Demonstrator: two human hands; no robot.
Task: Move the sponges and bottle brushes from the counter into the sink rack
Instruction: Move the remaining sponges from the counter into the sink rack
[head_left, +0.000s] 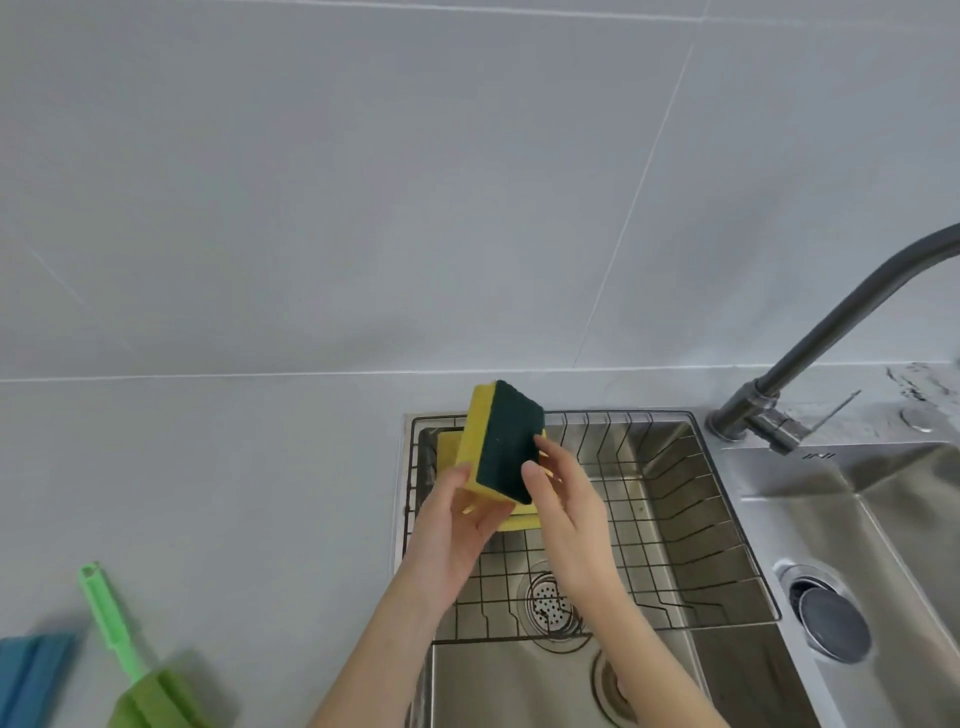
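— So, that sponge (498, 447), yellow foam with a dark green scrub face: how will it handle?

— Light and soft, I'd judge. Foam gives under the fingers, so the short edges are the place to take it, which is where it is taken. The left hand (457, 525) pinches the near yellow end, thumb on the side; the right hand (566, 499) has fingertips on the green face and the far edge. Both grips are closed on it, and it stands tilted on end.

— And where is it?

— In the air, above the back left corner of the sink rack (691, 525). Just under the grip another yellow sponge (447, 452) already lies in the rack.

— What's left?

— Well off to the left of the grip, on the tabletop (234, 493), a green bottle brush (119, 639), and beside it something blue (31, 675), partly out of view.
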